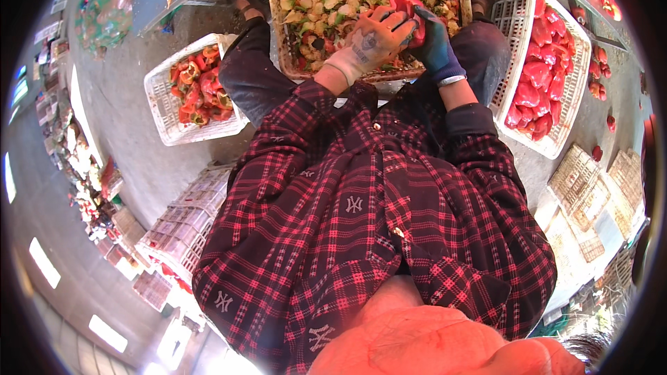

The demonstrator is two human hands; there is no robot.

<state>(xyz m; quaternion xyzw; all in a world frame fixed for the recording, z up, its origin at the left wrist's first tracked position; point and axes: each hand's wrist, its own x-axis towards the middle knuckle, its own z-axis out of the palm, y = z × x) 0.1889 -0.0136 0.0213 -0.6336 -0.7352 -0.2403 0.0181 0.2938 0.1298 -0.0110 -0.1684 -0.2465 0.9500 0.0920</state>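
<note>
Between my two hands is a red bell pepper, held over the crate in front of me. My left hand, in a pale glove with orange fingers, is closed against the pepper's near side. My right hand, in a blue and purple glove, wraps it from the right. The fingers hide part of the pepper, and whether a small tool is among them does not show. Below the hands, the white crate is filled with cut-out pepper cores, stems and red scraps.
To my left stands a white crate of cut red peppers. Another white crate on the right holds shiny red peppers. My knees flank the middle crate. Loose peppers lie on the floor at far right; stacked crates stand at lower left.
</note>
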